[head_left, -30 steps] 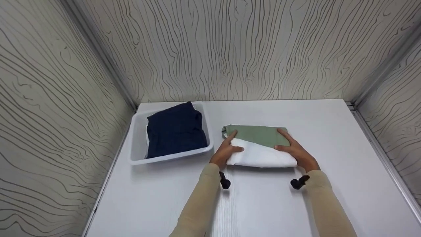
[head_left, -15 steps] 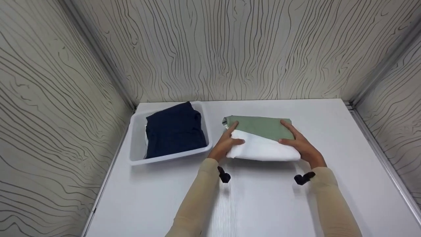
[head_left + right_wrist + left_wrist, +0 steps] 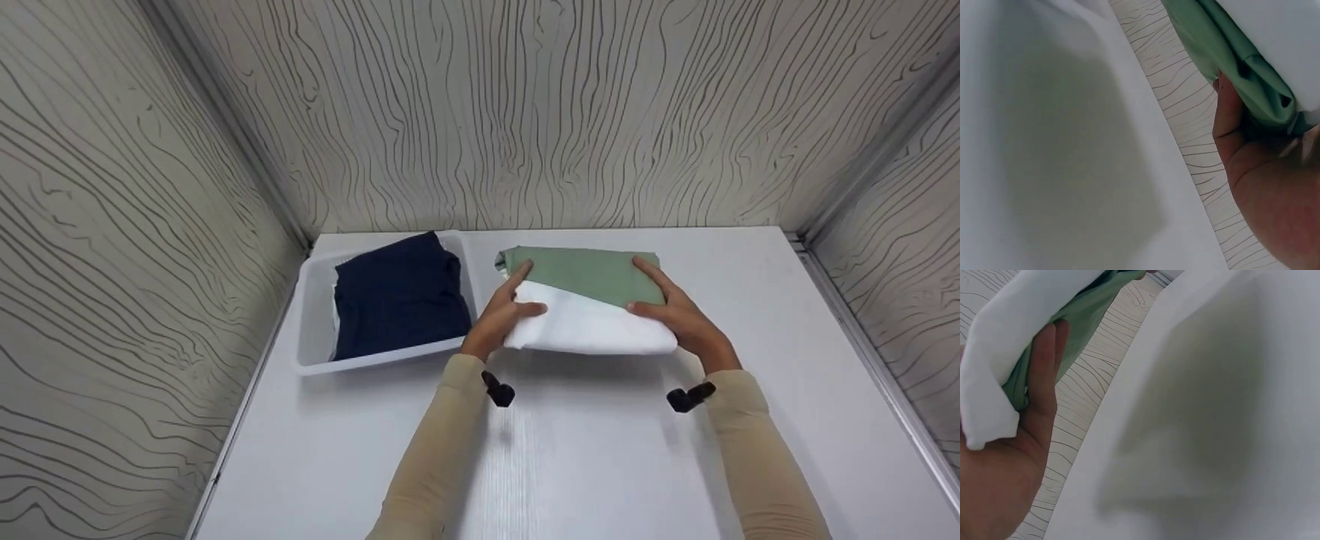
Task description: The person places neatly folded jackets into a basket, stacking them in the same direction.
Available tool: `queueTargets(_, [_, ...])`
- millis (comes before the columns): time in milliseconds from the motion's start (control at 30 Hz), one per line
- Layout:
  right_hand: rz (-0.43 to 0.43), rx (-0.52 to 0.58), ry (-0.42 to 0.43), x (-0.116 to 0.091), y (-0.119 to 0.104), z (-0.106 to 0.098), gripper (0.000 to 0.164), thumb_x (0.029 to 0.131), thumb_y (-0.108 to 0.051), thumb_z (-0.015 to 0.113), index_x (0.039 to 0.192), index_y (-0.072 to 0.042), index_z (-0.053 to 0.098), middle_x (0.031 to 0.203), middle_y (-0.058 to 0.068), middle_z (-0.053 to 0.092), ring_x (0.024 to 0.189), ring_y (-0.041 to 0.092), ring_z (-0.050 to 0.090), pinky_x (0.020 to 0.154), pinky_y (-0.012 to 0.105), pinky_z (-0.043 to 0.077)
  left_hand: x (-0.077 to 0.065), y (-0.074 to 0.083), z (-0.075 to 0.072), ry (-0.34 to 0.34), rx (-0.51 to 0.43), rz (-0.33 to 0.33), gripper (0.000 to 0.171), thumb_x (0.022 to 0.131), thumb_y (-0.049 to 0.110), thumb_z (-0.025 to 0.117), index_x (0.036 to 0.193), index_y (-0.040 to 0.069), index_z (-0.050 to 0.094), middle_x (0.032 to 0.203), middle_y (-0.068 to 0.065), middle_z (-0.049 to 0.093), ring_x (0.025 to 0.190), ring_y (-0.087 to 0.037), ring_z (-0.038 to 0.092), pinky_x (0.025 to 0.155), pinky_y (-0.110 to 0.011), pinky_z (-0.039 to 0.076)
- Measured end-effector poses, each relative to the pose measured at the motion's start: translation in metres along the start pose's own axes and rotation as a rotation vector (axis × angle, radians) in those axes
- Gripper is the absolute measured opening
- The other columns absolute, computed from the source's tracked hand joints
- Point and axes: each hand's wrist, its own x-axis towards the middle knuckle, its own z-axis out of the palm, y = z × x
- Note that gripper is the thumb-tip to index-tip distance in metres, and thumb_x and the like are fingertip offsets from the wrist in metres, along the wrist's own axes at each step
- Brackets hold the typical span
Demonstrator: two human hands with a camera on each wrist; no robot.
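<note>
A folded green-and-white garment [image 3: 589, 274] is held in the air over the white table, green on its far part and white on its near part. My left hand [image 3: 498, 321] grips its left side, thumb on top. At the opposite side, my right hand [image 3: 691, 327] grips it the same way. In the left wrist view, fingers of the left hand [image 3: 1002, 486] support the garment's green underside [image 3: 1085, 323]. The right wrist view has the right hand [image 3: 1275, 191] under the green folds [image 3: 1252, 84]. Both wrist views show the garment's shadow on the tabletop.
Left of the garment stands a white plastic basket [image 3: 390, 359], with a folded navy garment [image 3: 401, 300] in it and a bit of white cloth beneath. Wood-grain-patterned panels [image 3: 480, 112] rise behind the white table [image 3: 592, 450] and at both sides.
Both hands have raised the green-and-white garment off the table and carried it away from me. In the last half second it has also shifted slightly left. The basket stays put.
</note>
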Motion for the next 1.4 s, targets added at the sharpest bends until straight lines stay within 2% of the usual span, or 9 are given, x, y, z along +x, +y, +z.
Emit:
queueTargets(267, [-0.031, 0.004, -0.021, 0.010, -0.017, 0.013, 0.104, 0.096, -0.022, 0.079, 0.173, -0.038, 0.010, 0.180, 0.014, -0.010, 0.158, 0.048, 0.013, 0.124, 0.066, 0.023, -0.005, 0.012, -0.017, 0.033, 0.031, 0.046, 0.096, 0.088, 0.004, 0.079, 0.169, 0.029, 0.032, 0.180, 0.000, 0.015, 0.166, -0.040, 0.002, 0.134, -0.056, 0.016])
queueTargets(500, [-0.084, -0.020, -0.054, 0.021, -0.030, 0.025, 0.102, 0.097, -0.021, 0.077, 0.173, -0.034, 0.010, 0.180, 0.012, -0.009, 0.160, 0.046, 0.011, 0.125, 0.068, 0.020, -0.011, 0.020, -0.035, 0.057, 0.080, 0.071, 0.095, 0.089, 0.005, 0.078, 0.169, 0.028, 0.032, 0.180, 0.002, 0.018, 0.168, -0.031, 0.003, 0.135, -0.054, 0.009])
queueTargets(733, [-0.105, -0.031, -0.080, 0.036, -0.041, 0.041, 0.102, 0.096, -0.023, 0.078, 0.173, -0.035, 0.012, 0.180, 0.010, -0.010, 0.161, 0.047, 0.010, 0.126, 0.071, 0.018, -0.020, 0.024, -0.057, 0.096, 0.083, 0.062, 0.094, 0.090, 0.008, 0.079, 0.168, 0.034, 0.033, 0.180, 0.007, 0.017, 0.167, -0.038, 0.003, 0.134, -0.058, 0.010])
queueTargets(1000, [-0.149, -0.039, -0.108, 0.049, -0.050, 0.063, 0.100, 0.097, -0.025, 0.078, 0.173, -0.033, 0.015, 0.181, 0.008, -0.006, 0.164, 0.044, 0.005, 0.129, 0.070, 0.011, -0.031, 0.028, -0.080, 0.133, 0.087, 0.093, 0.096, 0.089, 0.012, 0.081, 0.169, 0.032, 0.031, 0.180, 0.004, 0.014, 0.167, -0.036, -0.001, 0.134, -0.058, 0.006])
queueTargets(1167, [-0.187, -0.042, -0.136, 0.058, -0.055, 0.078, 0.097, 0.098, -0.027, 0.077, 0.173, -0.034, 0.016, 0.181, 0.007, -0.003, 0.164, 0.045, 0.007, 0.129, 0.070, 0.013, -0.040, 0.030, -0.098, 0.142, 0.075, 0.131, 0.097, 0.089, 0.015, 0.081, 0.170, 0.030, 0.030, 0.181, 0.003, 0.012, 0.168, -0.031, -0.004, 0.134, -0.057, 0.001])
queueTargets(1400, [-0.167, 0.001, -0.180, 0.069, -0.062, 0.101, 0.096, 0.096, -0.025, 0.078, 0.172, -0.035, 0.019, 0.180, 0.007, 0.000, 0.163, 0.042, 0.012, 0.130, 0.065, 0.016, -0.051, 0.031, -0.123, 0.162, 0.093, 0.124, 0.097, 0.091, 0.017, 0.081, 0.171, 0.029, 0.027, 0.181, 0.001, 0.008, 0.167, -0.034, -0.006, 0.134, -0.059, 0.002])
